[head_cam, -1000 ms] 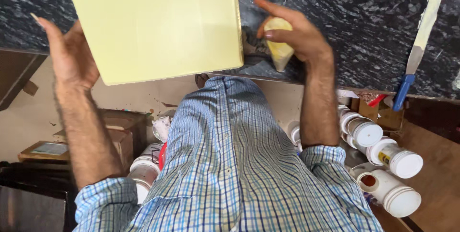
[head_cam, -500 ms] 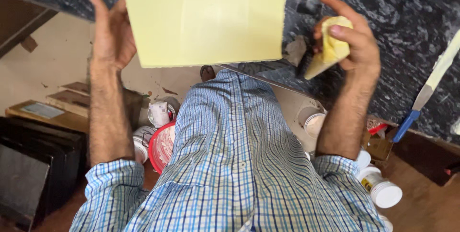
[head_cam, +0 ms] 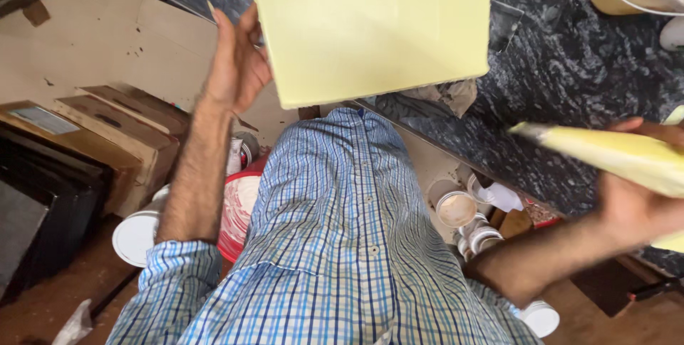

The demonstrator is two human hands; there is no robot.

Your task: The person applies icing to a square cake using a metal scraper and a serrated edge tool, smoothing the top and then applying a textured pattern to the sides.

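Dark speckled stone counter (head_cam: 570, 103): left hand (head_cam: 239, 67) flat, fingers apart, steadying pale yellow square board (head_cam: 370, 24); right hand (head_cam: 641, 202) clamps yellow folded cloth (head_cam: 613, 156) (advise even strokes, board braced)

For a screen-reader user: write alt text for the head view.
A person's left hand steadies a pale yellow panel on a dark stone counter, while the right hand grips a yellow cloth. Tubs clutter the floor below.
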